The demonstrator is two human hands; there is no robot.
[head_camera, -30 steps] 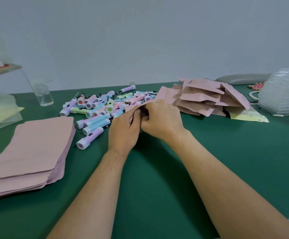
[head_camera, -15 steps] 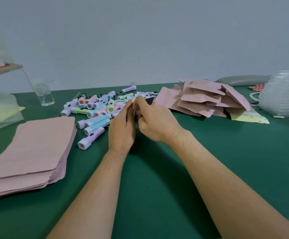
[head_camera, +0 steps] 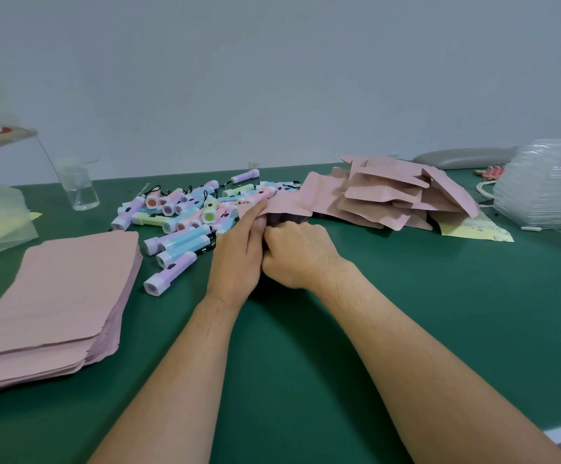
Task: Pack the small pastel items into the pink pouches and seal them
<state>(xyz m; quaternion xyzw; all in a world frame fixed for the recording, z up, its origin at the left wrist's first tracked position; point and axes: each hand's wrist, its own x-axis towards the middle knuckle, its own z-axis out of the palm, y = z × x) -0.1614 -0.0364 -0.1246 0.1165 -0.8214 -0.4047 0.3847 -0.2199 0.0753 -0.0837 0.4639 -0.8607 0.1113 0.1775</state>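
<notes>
Two bare forearms reach in from the near edge across the green table (head_camera: 423, 346). Hands meet at mid-table, knuckles touching. Left hand (head_camera: 235, 256): thumb and fingers pinch the near left edge of a pink pouch (head_camera: 287, 205). Right hand (head_camera: 297, 259): fingers curled under at the pouch's mouth, gripping its near lip. Pouch extends away from both grips, toward the far side, its dark opening showing just above the right knuckles. Cannot tell whether anything is inside.

Near left, well apart from the hands: stack of flat pouches (head_camera: 54, 296), edges roughly squared. Just left of and beyond the left hand: loose pastel items (head_camera: 185, 226), short torch-shaped pieces in lilac, blue, pink and green, jumbled, some with black cords. Beyond the right hand: heap of pouches (head_camera: 396, 199), overlapping at odd angles, a yellow sheet (head_camera: 480, 229) poking out beneath. Far left, a clear jar (head_camera: 80, 190); far right, clear plastic trays (head_camera: 547, 185).
</notes>
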